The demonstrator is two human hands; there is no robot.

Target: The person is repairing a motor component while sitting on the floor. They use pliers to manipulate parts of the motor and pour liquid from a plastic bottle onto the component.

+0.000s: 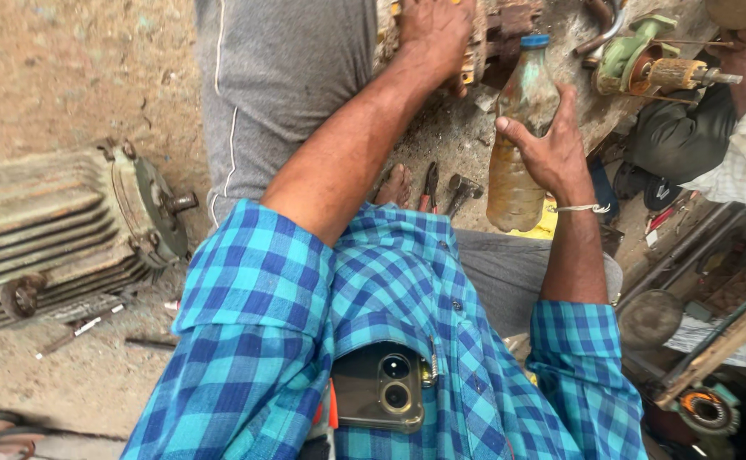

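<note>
Right hand grips a grimy bottle — blue-capped, upright.

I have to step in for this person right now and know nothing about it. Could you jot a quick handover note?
Right hand: holds the grimy plastic bottle of brownish liquid with blue cap, upright, cap on.
Left hand: rests on the rusty metal machine part at the top.
Red-handled pliers and a hammer lie on the ground by the foot.
Nothing poured yet, as far as shows; bottle is capped.

left hand: fingertips cut by top edge | motor: left end cropped
</note>
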